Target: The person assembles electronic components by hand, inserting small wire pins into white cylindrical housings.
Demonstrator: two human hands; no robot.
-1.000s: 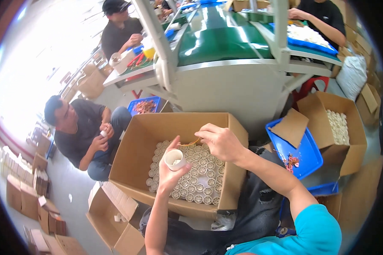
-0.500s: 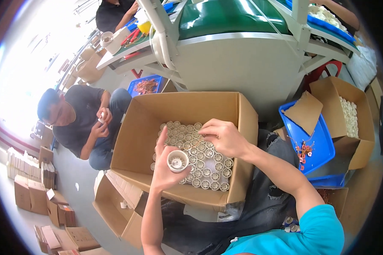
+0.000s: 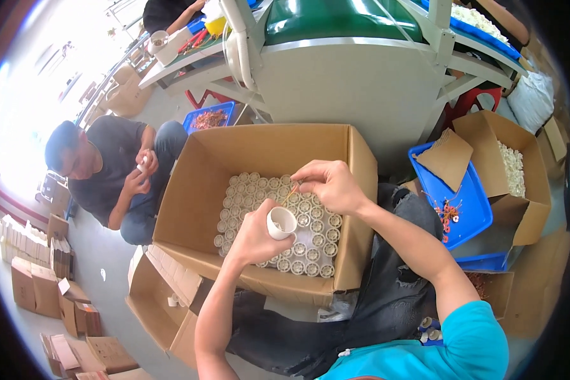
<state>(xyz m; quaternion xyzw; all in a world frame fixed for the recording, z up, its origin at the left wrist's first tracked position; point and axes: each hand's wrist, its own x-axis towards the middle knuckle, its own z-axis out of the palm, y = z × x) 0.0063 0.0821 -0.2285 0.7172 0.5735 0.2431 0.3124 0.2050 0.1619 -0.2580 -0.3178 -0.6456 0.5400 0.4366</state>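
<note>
My left hand (image 3: 252, 235) is wrapped round a small white plastic cup-shaped housing (image 3: 281, 223), its mouth tilted up toward me. Just beyond the cup, my right hand (image 3: 330, 187) pinches thin orange-yellow wires (image 3: 291, 194) that hang toward the rim. Whatever sits at the cup's bottom is mostly hidden. Both hands are above a large open cardboard box (image 3: 266, 144). Rows of round white ribbed parts (image 3: 244, 187) stand packed in that box, some covered by my hands.
To the right lies a blue tray (image 3: 476, 221) with red wired pieces, beside a carton (image 3: 478, 133) of small white parts. A person (image 3: 111, 161) crouches at the left, handling a white piece. A green-belted workbench (image 3: 342, 76) stands ahead. Another open carton (image 3: 152, 307) is at lower left.
My left hand has moved right and turned the cup, bringing it closer to my right hand. The wires in my right fingers now show clearly. The whole view has shifted slightly.
</note>
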